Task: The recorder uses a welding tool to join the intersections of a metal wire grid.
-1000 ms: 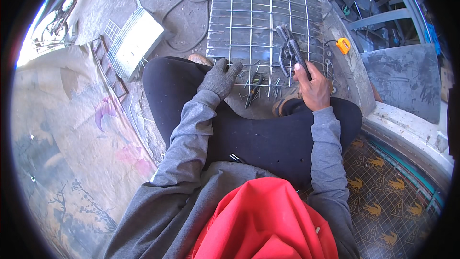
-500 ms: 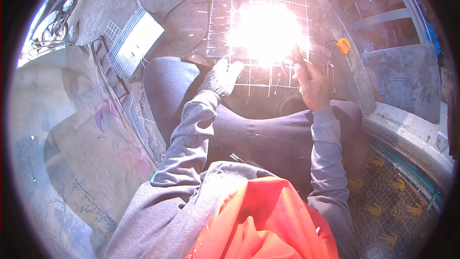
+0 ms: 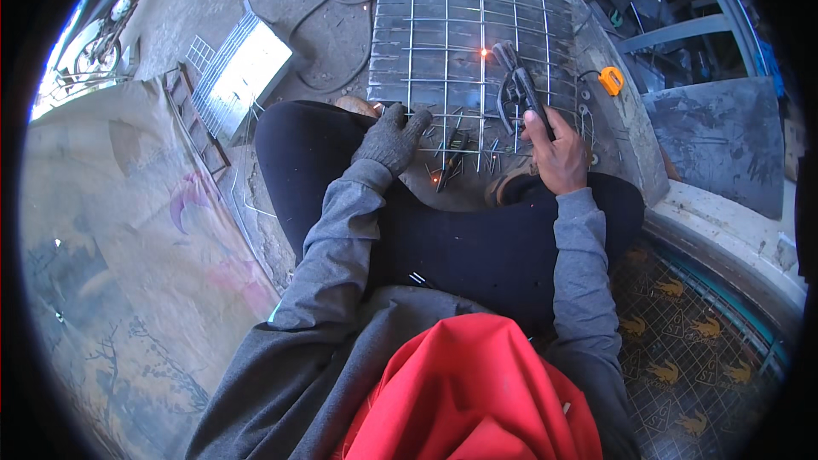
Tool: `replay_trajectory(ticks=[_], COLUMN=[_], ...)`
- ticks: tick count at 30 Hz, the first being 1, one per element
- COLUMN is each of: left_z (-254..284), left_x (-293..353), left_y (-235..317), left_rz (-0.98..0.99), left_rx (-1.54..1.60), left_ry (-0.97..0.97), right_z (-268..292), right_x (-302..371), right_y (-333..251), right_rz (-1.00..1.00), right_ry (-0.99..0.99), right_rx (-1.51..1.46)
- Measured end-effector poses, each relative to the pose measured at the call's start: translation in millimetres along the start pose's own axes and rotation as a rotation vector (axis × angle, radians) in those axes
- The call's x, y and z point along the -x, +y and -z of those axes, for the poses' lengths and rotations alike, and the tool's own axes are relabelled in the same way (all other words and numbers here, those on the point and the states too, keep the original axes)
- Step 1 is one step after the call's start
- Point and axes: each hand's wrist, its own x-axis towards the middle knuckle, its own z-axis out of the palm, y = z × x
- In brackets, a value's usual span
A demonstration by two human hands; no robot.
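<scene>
A grid of thin metal rods [image 3: 449, 51] lies over a dark slatted metal surface [image 3: 392, 13] in front of me. My left hand [image 3: 392, 138], in a dark grey glove, closes on the grid's near left edge. My bare right hand [image 3: 558, 152] grips the handle of a black welding electrode holder [image 3: 530, 95]. The holder's head reaches over the grid. Just left of that head, a small orange spot [image 3: 484, 53] glows on a rod. Short rod offcuts and dark-handled pliers [image 3: 452, 158] lie under the grid's near edge, between my legs.
An orange tape measure [image 3: 611, 81] lies right of the grid, near a flat grey metal plate [image 3: 724, 145]. Cable [image 3: 317, 43] coils on the ground at the far left. A bright ribbed panel [image 3: 247, 72] and a patterned sheet [image 3: 128, 273] are on the left.
The blinding welding arc and its flying sparks have gone out, leaving a small glowing spot. The holder's head now shows; both hands stay in nearly the same places.
</scene>
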Motion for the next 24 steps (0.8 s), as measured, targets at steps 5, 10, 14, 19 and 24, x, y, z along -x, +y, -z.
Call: replay_trajectory(ticks=[5, 10, 14, 19, 24], left_z=[-2, 3, 9, -6, -2], left_x=[0, 4, 10, -5, 1], left_y=[-3, 6, 17, -18, 3], left_rz=[-0.01, 0.033, 0.074, -0.341, -0.022], left_rx=[0.034, 0.03, -0.035, -0.298, -0.024], left_ry=[0.028, -0.019, -0.037, 0.009, 0.025], right_z=[0, -1, 0, -5, -2], right_x=[0, -1, -1, -5, -1], right_y=[-1, 6, 3, 17, 12], right_rz=[0.002, -0.005, -0.018, -0.01, -0.015], right_ry=[-0.002, 0.008, -0.009, 0.049, 0.036], right_rx=[0.002, 0.04, 0.027, 0.113, 0.046])
